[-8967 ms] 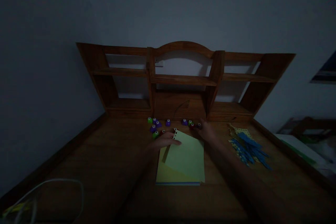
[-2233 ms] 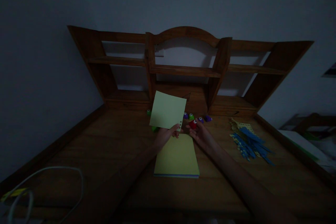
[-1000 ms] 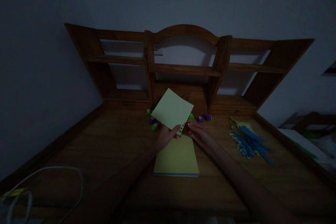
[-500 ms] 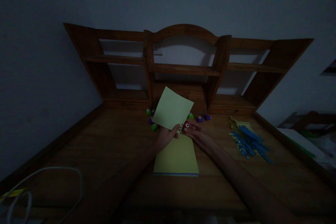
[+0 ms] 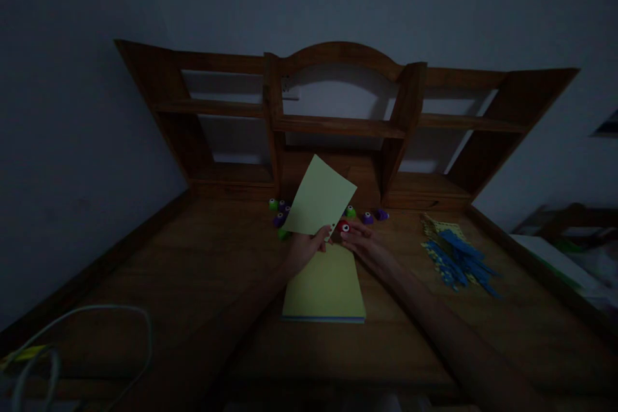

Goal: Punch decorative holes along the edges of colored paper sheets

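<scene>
My left hand [image 5: 308,250] pinches a pale yellow-green sheet of paper [image 5: 322,196] by its lower corner, where several small holes show. The sheet is held up at a tilt. Just right of that corner, my right hand [image 5: 363,239] has its fingers around a small red craft punch [image 5: 344,226] with a white and dark spot on it. Between the punch and the sheet's edge there is little gap; whether they touch I cannot tell. Below both hands lies a stack of paper [image 5: 324,286], yellow on top with blue at its edge.
Green and purple punches [image 5: 279,220] sit behind the sheet at left; a green punch [image 5: 350,211] and purple punches [image 5: 367,218] stand at right. Blue and yellow paper strips [image 5: 458,257] lie farther right. A wooden shelf [image 5: 338,127] backs the desk. A white cable [image 5: 96,306] curls at lower left.
The sheet has turned and shifted slightly to the right in my left hand, and its holed corner looks narrower. The red punch has moved up very slightly with my right hand.
</scene>
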Demonstrator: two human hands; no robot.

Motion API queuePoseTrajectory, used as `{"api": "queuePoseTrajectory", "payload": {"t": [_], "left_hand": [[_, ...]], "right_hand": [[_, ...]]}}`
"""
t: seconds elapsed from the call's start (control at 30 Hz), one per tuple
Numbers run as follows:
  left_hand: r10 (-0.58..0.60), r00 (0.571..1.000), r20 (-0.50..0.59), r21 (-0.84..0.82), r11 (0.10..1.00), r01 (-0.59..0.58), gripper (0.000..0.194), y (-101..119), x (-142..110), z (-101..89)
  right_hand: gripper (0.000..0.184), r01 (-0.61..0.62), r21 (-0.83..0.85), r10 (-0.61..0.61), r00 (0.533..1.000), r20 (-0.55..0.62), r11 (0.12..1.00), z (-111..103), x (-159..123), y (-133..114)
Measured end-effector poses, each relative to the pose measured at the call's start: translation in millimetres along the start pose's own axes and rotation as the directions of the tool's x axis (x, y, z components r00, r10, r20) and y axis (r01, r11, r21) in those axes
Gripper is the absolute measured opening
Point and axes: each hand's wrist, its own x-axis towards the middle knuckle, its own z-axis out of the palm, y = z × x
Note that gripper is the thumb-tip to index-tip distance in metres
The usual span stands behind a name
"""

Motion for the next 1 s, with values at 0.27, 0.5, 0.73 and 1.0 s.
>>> {"api": "queuePoseTrajectory", "payload": {"t": [0.27, 0.5, 0.73, 1.0], "left_hand": [[0.047, 0.999, 0.013, -0.066, 0.997, -0.046, 0.031, -11, 4, 0.9], [0.055, 0.998, 0.023, -0.088, 0.995, -0.053, 0.028, -18, 5, 3.2], [0.082, 0.990, 0.112, 0.016, 0.996, -0.084, 0.030, -20, 2, 2.8], [-0.004, 0.985, 0.170, 0.051, 0.999, -0.004, 0.033, -16, 0, -0.4]], "right_hand": [[0.032, 0.008, 0.022, -0.009, 1.000, 0.004, 1.000, -4, 2, 3], [0.030, -0.004, 0.021, 0.004, 1.000, 0.010, 1.000, -1, -1, 0], [0.026, -0.015, -0.033, 0.015, 1.000, 0.006, 0.999, 1, -1, 0], [0.019, -0.011, -0.097, 0.016, 0.999, 0.047, 0.995, -1, -1, 4]]}}
